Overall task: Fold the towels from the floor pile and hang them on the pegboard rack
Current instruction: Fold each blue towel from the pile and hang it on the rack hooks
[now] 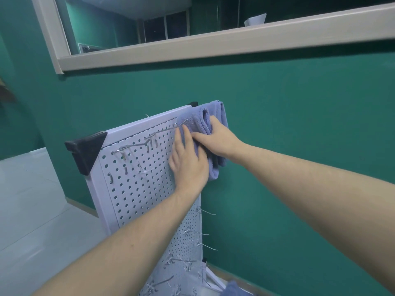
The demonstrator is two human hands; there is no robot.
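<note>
Towel: a folded blue towel (205, 118) hangs over the top right corner of the pegboard rack (141, 180), draped down its right side.
Left hand: the left hand (188, 161) lies flat, fingers straight, pressing on the towel's front layer against the board.
Right hand: the right hand (218, 138) grips the towel's folds, fingers curled round them.
Rack: white, perforated, with metal hooks (149, 139) and black corner caps (85, 152).
Floor: another blue cloth (234, 288) lies by the rack's foot.
Behind: green wall (299, 116).
</note>
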